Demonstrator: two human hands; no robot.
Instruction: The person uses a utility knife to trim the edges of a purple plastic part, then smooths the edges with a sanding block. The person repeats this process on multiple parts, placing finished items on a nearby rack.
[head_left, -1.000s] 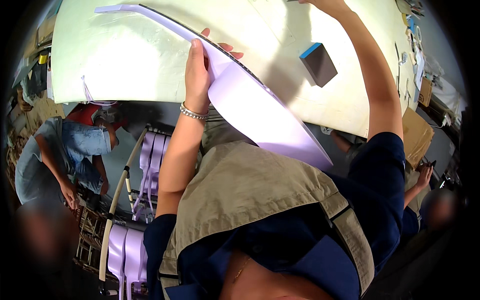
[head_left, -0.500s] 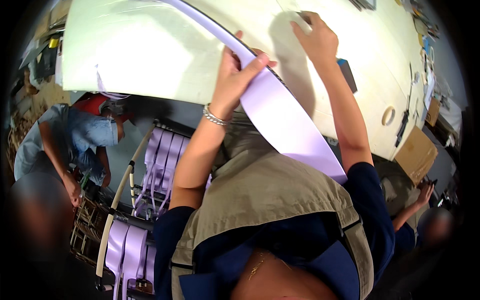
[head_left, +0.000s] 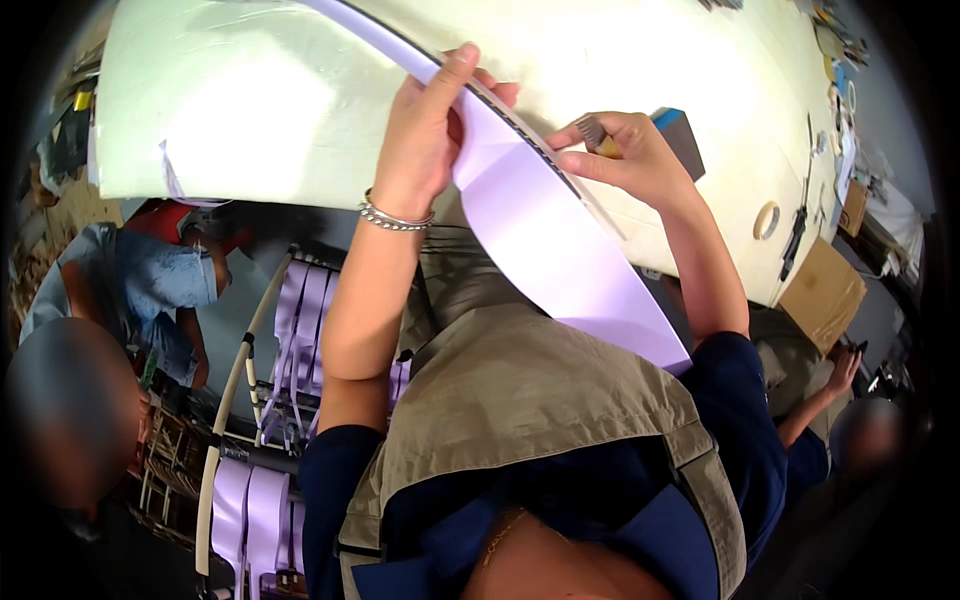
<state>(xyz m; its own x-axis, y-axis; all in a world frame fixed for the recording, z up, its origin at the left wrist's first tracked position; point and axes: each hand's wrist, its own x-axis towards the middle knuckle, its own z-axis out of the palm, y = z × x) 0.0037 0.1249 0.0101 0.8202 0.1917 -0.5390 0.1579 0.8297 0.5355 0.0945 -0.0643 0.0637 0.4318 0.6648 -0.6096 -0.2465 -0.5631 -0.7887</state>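
Note:
A long lavender strap-like piece [head_left: 545, 225], narrow at its far end and broad near my body, slants across me with a dark line along its right edge. My left hand [head_left: 432, 125] grips its narrower part, thumb on the upper face. At the right edge, my right hand [head_left: 630, 160] has its thumb and forefinger close to the dark line; whether they touch it I cannot tell. Held in the curled fingers of that hand is a small tool with a ridged brown end and a yellowish part [head_left: 605, 145]; its exact kind is unclear.
Behind my right hand lies a grey-and-blue block [head_left: 680, 140] on the pale table [head_left: 250, 140]. Farther right are a tape roll [head_left: 766, 220] and a cardboard box [head_left: 822, 295]. A rack [head_left: 222, 400] of lavender pieces stands at my left. People work on both sides.
My right hand has come down and nearer, from above the table to the piece's right edge. My left hand and the piece's narrow part have shifted slightly left.

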